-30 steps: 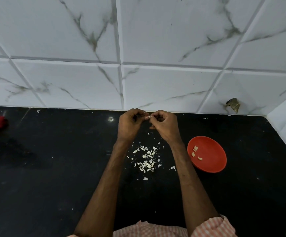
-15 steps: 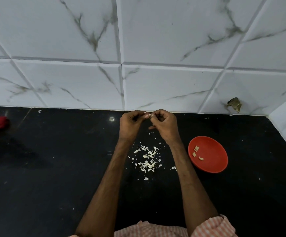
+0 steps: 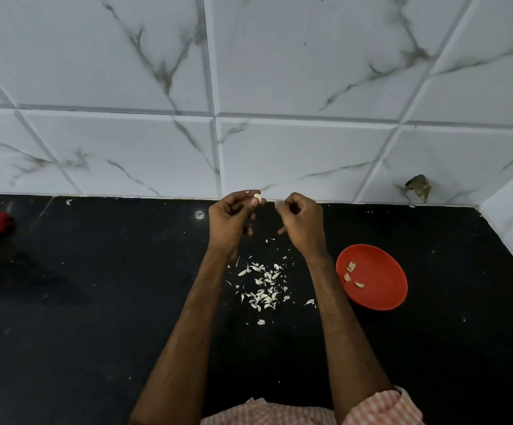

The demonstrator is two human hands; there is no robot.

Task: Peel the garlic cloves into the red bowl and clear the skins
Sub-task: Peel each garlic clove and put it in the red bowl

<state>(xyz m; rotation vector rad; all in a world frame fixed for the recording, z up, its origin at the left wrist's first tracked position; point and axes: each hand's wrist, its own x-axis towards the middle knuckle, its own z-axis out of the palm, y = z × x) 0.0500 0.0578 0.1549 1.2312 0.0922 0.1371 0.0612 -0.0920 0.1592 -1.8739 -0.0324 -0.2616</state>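
Twelve o'clock of the skins (image 3: 264, 289), left hand (image 3: 229, 219) pinches the garlic clove (image 3: 258, 197), right hand (image 3: 303, 220) nips a blurred scrap (image 3: 278, 204): strip it bare, then red bowl (image 3: 380, 283) at four.

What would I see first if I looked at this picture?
Two hands are up by the white tiled wall: the left hand pinches a pale garlic clove, and the right hand is close beside it. Below them, white skins lie scattered on the black counter. To the right sits a red bowl with a few peeled cloves.
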